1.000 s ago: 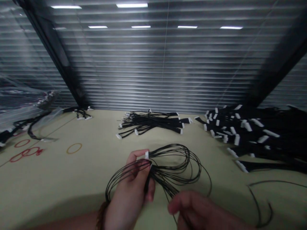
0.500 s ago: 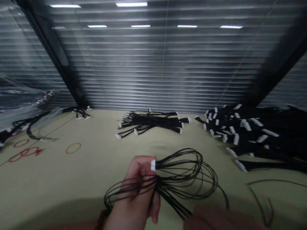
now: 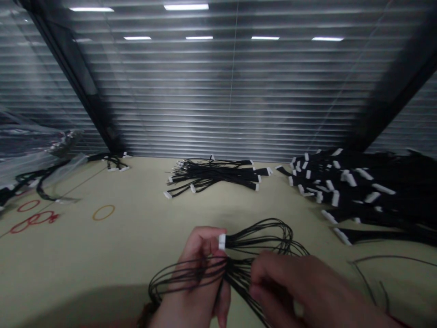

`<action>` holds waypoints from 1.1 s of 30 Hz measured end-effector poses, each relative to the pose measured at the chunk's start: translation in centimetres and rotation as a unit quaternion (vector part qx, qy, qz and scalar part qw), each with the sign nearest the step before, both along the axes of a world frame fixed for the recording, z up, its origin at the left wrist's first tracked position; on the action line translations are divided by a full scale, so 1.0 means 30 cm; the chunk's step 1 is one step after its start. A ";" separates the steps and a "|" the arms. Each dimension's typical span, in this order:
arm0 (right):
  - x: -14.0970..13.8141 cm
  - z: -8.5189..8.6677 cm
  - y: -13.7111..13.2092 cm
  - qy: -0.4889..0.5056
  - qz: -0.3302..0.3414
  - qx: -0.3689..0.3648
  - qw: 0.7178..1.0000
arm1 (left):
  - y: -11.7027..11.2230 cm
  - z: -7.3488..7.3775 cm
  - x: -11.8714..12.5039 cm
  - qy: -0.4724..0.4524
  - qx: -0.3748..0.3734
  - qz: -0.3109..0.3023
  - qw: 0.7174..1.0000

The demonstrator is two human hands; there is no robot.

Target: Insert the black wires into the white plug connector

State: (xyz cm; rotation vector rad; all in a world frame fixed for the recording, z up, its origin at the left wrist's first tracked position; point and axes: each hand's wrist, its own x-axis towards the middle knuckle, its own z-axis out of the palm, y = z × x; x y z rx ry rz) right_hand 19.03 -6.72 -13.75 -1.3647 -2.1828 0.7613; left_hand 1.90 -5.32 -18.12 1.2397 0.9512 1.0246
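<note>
A bundle of thin black wires with a white connector [image 3: 222,242], a wire harness [image 3: 262,224], is gripped in my left hand [image 3: 194,287] at the lower middle. The connector stands at my thumb and fingertips, and wires loop out to the right. Other strands drape leftward across the back of my hand, while a thicker run slants down to the right. My right hand [image 3: 297,287] is just right of it, over the wires, with thumb and fingers curled closed. What lies between those fingertips is hidden and slightly blurred.
Black cables with white connectors [image 3: 215,173] lie at the back middle. A larger heap of them [image 3: 375,196] fills the right. On the left are a clear plastic bag [image 3: 34,146], red rubber bands [image 3: 41,217] and a yellow rubber band [image 3: 104,212]. Window blinds [image 3: 218,100] rise behind the table.
My right hand has come up from the bottom edge to the wires beside my left hand, fingers closed. The harness in my left hand has shifted slightly right and down.
</note>
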 end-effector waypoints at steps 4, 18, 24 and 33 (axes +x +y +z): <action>0.062 0.100 0.066 0.209 0.058 -0.374 0.902 | 0.014 -0.008 0.003 -0.017 -0.007 0.008 1.000; 0.291 0.214 0.188 0.624 -0.075 -0.007 0.778 | 0.015 0.002 0.002 0.001 -0.004 0.020 1.000; 0.086 0.155 0.069 0.224 0.009 -0.220 0.949 | 0.009 0.001 -0.006 -0.037 -0.009 -0.012 0.999; 0.018 0.044 0.004 -0.030 -0.005 0.101 0.994 | -0.018 0.009 -0.004 -0.112 -0.054 -0.035 0.992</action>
